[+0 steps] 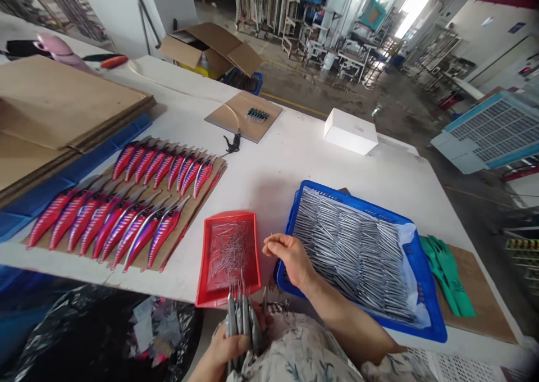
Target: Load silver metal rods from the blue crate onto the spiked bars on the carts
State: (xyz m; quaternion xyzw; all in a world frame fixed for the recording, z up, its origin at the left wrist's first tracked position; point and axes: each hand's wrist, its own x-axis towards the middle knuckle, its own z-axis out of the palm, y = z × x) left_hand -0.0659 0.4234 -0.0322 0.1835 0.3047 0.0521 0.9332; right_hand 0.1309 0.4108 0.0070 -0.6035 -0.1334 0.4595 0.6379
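Observation:
My left hand [231, 345], low in the middle of the head view, is closed around several slim grey metal lure bodies [243, 320] that point upward, thin wire tips at their upper ends. Just beyond those tips lies a red tray [205, 258] with a loose heap of thin metal pins [229, 247]. My right hand [290, 255] is raised between the red tray and a blue crate [433, 317], thumb and fingers pinched together. Whatever it pinches is too small to make out. Rows of slim silver metal pieces [349, 253] fill the crate on white lining.
Red and purple fishing lures [130, 219] lie in two rows on cardboard at left. Stacked cardboard sheets [76, 101], a black air gun [233, 142], a white box [351, 132] and green gloves [448, 275] rest on the table. A black rubbish bag [84, 331] hangs below its edge.

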